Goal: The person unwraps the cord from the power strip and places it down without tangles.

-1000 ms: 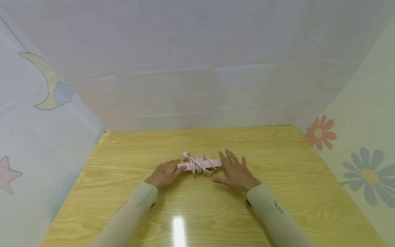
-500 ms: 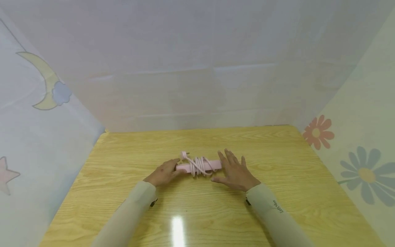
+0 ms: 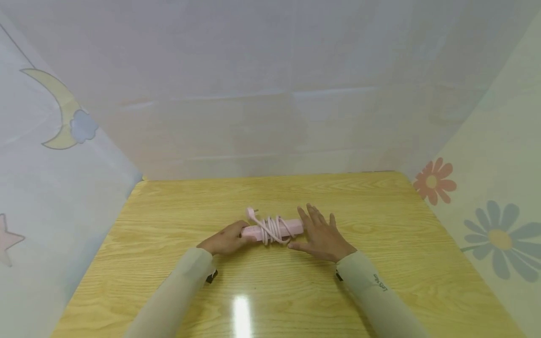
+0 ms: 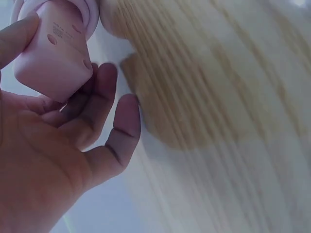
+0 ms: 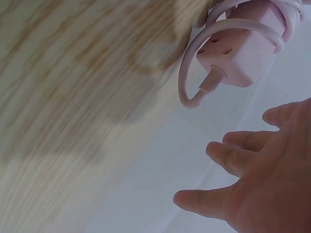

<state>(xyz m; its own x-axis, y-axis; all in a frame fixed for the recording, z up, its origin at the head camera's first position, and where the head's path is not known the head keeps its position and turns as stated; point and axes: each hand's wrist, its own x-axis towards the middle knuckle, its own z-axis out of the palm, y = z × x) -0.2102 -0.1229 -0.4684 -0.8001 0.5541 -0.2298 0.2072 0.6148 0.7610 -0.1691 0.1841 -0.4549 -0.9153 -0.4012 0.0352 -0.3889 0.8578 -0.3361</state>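
A pink power strip (image 3: 290, 227) has its pale pink cord (image 3: 270, 231) wound several times about its middle. The plug (image 3: 251, 213) sticks up above the strip's left part, prongs pointing right. My left hand (image 3: 225, 238) grips the strip's left end; in the left wrist view the thumb (image 4: 17, 39) lies on one side and the fingers curl behind the strip's end (image 4: 51, 68). My right hand (image 3: 323, 238) is spread beside the right end. In the right wrist view, a gap separates its straight fingers from the strip (image 5: 240, 53), where the cord leaves the end.
The strip is over a wood-grain table (image 3: 270, 291). A pale sheet (image 3: 270, 126) stands behind the table's far edge. Printed side sheets rise left and right, with a moon (image 3: 63, 112) and flowers (image 3: 500, 239).
My left hand has tilted the power strip, so more of its broad face shows in the head view. Its left end and plug shifted slightly left. The right hand has hardly moved.
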